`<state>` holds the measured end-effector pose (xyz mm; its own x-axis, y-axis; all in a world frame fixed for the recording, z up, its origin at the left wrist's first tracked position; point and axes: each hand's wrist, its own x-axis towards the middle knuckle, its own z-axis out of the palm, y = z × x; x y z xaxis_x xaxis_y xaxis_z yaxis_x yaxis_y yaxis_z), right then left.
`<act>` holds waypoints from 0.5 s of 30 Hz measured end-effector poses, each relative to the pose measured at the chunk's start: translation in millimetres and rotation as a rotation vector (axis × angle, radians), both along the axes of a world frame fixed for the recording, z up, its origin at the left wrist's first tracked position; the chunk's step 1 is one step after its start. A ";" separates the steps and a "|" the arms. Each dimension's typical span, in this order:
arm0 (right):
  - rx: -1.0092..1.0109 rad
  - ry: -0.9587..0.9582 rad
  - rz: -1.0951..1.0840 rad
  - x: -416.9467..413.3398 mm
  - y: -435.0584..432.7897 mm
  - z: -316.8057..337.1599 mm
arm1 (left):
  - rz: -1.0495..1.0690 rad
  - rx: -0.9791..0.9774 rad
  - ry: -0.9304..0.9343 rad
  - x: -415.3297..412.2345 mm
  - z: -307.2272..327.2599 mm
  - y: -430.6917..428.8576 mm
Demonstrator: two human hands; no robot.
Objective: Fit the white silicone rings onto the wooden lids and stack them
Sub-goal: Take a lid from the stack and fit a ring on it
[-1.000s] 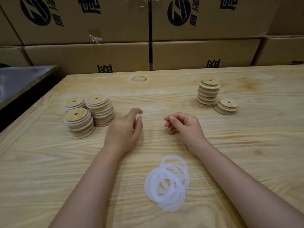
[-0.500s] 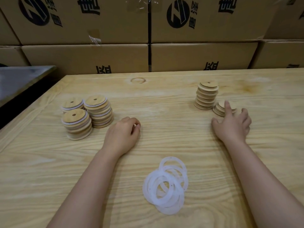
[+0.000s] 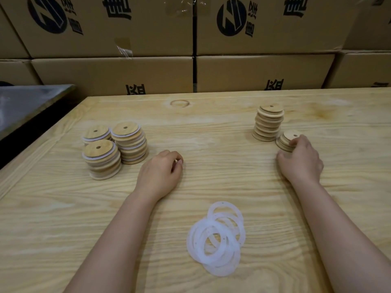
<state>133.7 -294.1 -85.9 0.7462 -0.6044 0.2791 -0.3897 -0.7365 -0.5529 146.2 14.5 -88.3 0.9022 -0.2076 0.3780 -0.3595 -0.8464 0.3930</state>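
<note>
Several loose white silicone rings (image 3: 216, 237) lie in an overlapping pile near the front of the wooden table (image 3: 211, 134). Three stacks of ringed wooden lids (image 3: 114, 146) stand at the left. At the right stands a tall stack of bare lids (image 3: 268, 123) with a short stack of bare lids (image 3: 286, 140) beside it. My right hand (image 3: 300, 159) grips the top lid of the short stack, fingers curled over its near edge. My left hand (image 3: 160, 172) rests on the table in a loose fist, right of the ringed stacks, holding nothing I can see.
Brown cardboard boxes (image 3: 190, 45) are stacked in a wall behind the table's far edge. A grey metal surface (image 3: 27, 102) sits beyond the table's left edge, with a dark gap between them.
My right hand moved from the table's middle out to the short lid stack and closed its fingers on the top lid. My left hand curled and settled onto the table.
</note>
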 end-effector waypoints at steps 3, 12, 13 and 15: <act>-0.022 -0.063 -0.038 -1.2 3.0 2.5 | 0.004 0.002 0.000 0.2 -0.3 0.4; 0.023 -0.004 -0.033 -0.2 3.2 -0.1 | 0.002 0.002 -0.006 0.6 -0.4 0.5; 0.036 -0.001 -0.015 0.0 2.7 -0.4 | 0.002 -0.001 -0.006 0.5 -0.5 0.9; 0.029 -0.002 -0.011 -0.5 2.0 -0.5 | 0.003 -0.005 -0.004 0.8 -0.4 0.8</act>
<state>133.3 -292.1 -86.3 0.7390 -0.6202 0.2631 -0.3960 -0.7159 -0.5751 147.1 15.3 -88.7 0.9013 -0.2027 0.3828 -0.3582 -0.8455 0.3959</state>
